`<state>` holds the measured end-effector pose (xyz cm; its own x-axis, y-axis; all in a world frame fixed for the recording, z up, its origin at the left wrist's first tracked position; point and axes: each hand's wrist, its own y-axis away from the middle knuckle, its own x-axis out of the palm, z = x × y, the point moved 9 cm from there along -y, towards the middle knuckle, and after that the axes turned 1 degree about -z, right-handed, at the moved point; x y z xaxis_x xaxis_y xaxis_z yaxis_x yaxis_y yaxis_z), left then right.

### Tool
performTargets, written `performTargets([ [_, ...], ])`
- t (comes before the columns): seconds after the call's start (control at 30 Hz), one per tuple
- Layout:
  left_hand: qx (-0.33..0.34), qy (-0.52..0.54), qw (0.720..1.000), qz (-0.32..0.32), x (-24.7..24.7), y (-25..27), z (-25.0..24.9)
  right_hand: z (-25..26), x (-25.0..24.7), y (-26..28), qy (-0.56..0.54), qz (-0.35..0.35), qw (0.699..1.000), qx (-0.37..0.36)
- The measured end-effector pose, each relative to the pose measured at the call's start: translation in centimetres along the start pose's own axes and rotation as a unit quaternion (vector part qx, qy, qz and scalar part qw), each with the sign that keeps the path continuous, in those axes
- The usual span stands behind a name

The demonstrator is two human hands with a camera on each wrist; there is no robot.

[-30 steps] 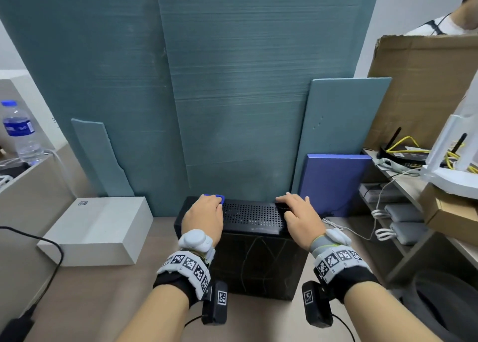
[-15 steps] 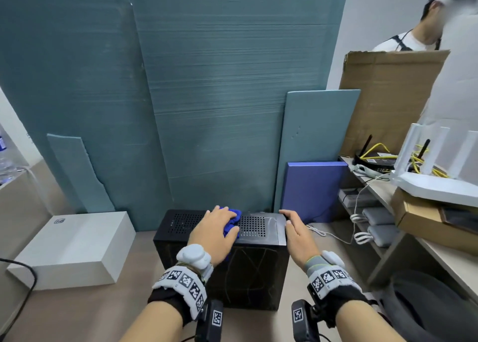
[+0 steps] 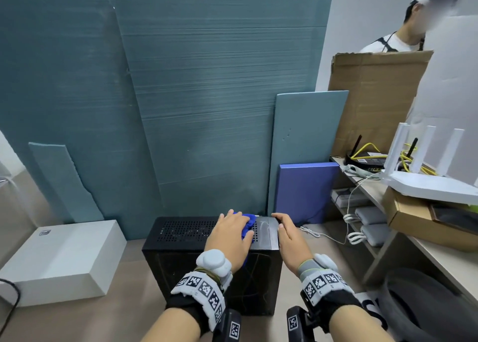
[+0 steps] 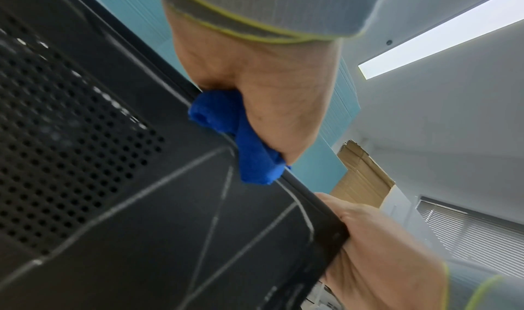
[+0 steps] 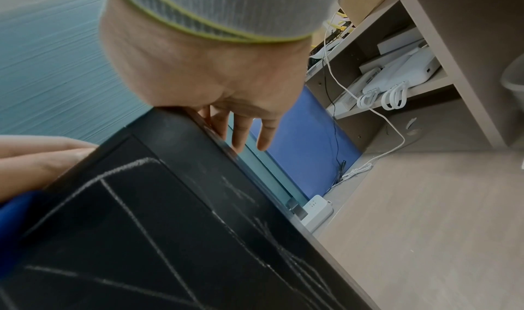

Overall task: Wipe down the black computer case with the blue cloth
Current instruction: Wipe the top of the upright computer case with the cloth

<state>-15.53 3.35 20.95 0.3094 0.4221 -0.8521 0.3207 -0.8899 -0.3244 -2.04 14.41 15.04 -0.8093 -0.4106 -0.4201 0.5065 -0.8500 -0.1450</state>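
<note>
My left hand (image 3: 229, 235), grip spread flat on the blue cloth (image 3: 247, 224), has swept rightward across the black computer case (image 3: 186, 231) top; right hand (image 3: 289, 234) steadies the right edge, fingers draped. Top nearly wiped.

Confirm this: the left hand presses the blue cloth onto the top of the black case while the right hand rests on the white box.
Wrong on one count. The right hand steadies the black case at its right top edge, as the head view shows; the white box lies untouched. The left hand does press the blue cloth on top.

left hand (image 3: 229, 234) presses blue cloth (image 3: 247, 224) on black case (image 3: 186, 240).
</note>
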Motion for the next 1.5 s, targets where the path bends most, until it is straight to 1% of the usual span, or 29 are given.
performTargets([
  [0.1, 0.026, 0.006, 1.0, 0.011, 1.0, -0.5, -1.3, -0.2, 0.1, 0.0, -0.01, 0.004, 1.0, 0.004],
  [0.23, 0.099, 0.084, 0.99, 0.049, 1.0, -0.3, -1.5, -0.5, 0.1, -0.1, -0.003, 0.009, 1.0, -0.001],
  [0.27, 0.113, 0.093, 0.988, 0.05, 0.8, -0.2, -1.3, -0.6, 0.1, -0.1, 0.0, 0.008, 1.0, 0.0],
  [0.33, 0.108, 0.075, 0.991, 0.035, 0.3, -0.5, -0.7, -0.6, 0.0, -0.2, 0.002, 0.005, 1.0, -0.003],
  [0.4, 0.074, 0.036, 0.996, 0.024, 0.3, -1.4, -0.5, -0.6, 0.2, -0.4, 0.006, 0.003, 1.0, -0.003],
  [0.47, 0.048, 0.005, 0.999, 0.025, 0.9, -2.1, -1.4, -0.8, 0.3, -0.4, 0.008, 0.004, 1.0, 0.007],
  [0.5, 0.047, 0.003, 0.998, 0.029, 1.2, -2.3, -2.0, -1.0, 0.3, -0.3, 0.005, 0.004, 1.0, 0.012],
  [0.53, 0.056, 0.01, 0.998, 0.032, 1.4, -2.4, -2.6, -1.0, 0.3, -0.3, 0.001, 0.003, 1.0, 0.015],
  [0.6, 0.097, 0.046, 0.994, 0.033, 1.4, -2.0, -3.2, -0.7, 0.1, -0.1, -0.006, 0.005, 1.0, 0.012],
  [0.67, 0.132, 0.069, 0.988, 0.028, 1.0, -1.2, -2.7, -0.3, 0.0, 0.0, -0.003, 0.01, 1.0, 0.008],
  [0.7, 0.134, 0.066, 0.988, 0.025, 0.8, -0.9, -2.1, -0.2, 0.0, 0.1, -0.002, 0.012, 1.0, 0.01],
  [0.73, 0.124, 0.057, 0.99, 0.022, 0.6, -0.8, -1.5, -0.1, -0.1, 0.2, -0.003, 0.011, 1.0, 0.012],
  [0.8, 0.082, 0.032, 0.996, 0.014, 0.5, -1.1, -0.8, -0.1, -0.3, 0.2, -0.005, 0.005, 1.0, 0.021],
  [0.87, 0.044, 0.001, 0.999, 0.02, 0.7, -1.7, -1.2, -0.4, -0.1, 0.2, -0.012, 0.003, 1.0, 0.027],
  [0.9, 0.035, -0.007, 0.999, 0.026, 1.0, -1.9, -1.6, -0.5, -0.1, 0.2, -0.016, 0.003, 0.999, 0.029],
  [1.0, 0.041, -0.006, 0.998, 0.037, 1.4, -2.2, -2.5, -0.7, -0.1, 0.2, -0.037, 0.005, 0.999, 0.03],
  [1.13, 0.099, 0.041, 0.993, 0.046, 1.1, -1.3, -2.7, -0.6, -0.1, 0.1, -0.052, 0.017, 0.998, 0.022],
  [1.2, 0.111, 0.069, 0.99, 0.053, 1.2, -1.0, -2.3, -0.9, -0.3, -0.1, -0.061, 0.023, 0.997, 0.03],
  [1.27, 0.093, 0.08, 0.992, 0.042, 1.1, -1.1, -1.8, -1.1, -0.2, -0.3, -0.081, 0.041, 0.995, 0.049],
  [1.33, 0.067, 0.05, 0.996, 0.027, 1.1, -1.5, -1.9, -1.4, 0.0, -0.2, -0.096, 0.053, 0.992, 0.066],
  [1.4, 0.048, 0.004, 0.999, 0.026, 1.4, -2.0, -2.5, -1.5, 0.1, 0.1, -0.114, 0.05, 0.989, 0.077],
  [1.5, 0.034, -0.008, 0.999, 0.034, 1.8, -2.6, -3.3, -1.4, 0.3, 0.5, -0.147, 0.037, 0.984, 0.089],
])
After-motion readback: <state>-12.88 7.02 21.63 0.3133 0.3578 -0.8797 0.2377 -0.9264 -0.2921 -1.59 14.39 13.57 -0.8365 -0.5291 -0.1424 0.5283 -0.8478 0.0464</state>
